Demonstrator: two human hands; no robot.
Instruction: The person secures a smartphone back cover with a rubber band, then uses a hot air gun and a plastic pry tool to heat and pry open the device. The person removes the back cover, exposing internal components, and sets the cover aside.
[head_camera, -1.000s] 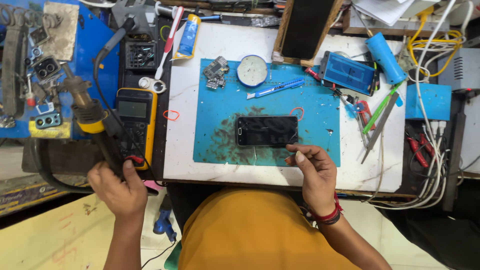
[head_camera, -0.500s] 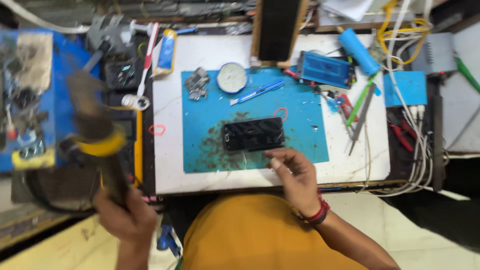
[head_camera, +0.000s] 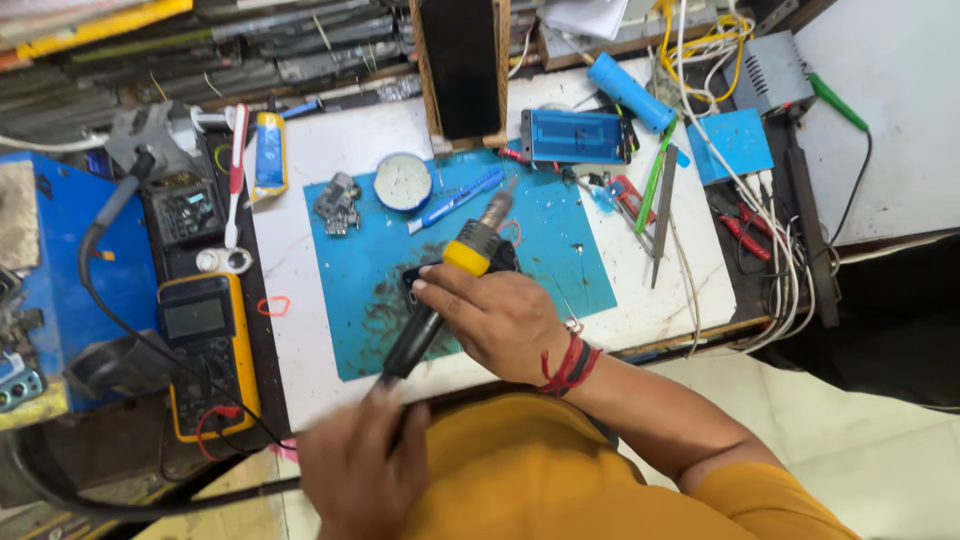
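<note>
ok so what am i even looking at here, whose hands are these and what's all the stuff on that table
This is one picture from a camera worn on a person's head, looking down at their own two bare hands over a repair bench. The right hand, with a red thread at the wrist, grips a black hot-air tool with a yellow collar, its metal nozzle pointing up the bench. The left hand is blurred, near the tool's rear end and cable. Under the tool lies a blue work mat on a white table; a dark phone is mostly hidden beneath the right hand. To the left sits a yellow multimeter; a round tin and tweezers lie nearby.
</note>
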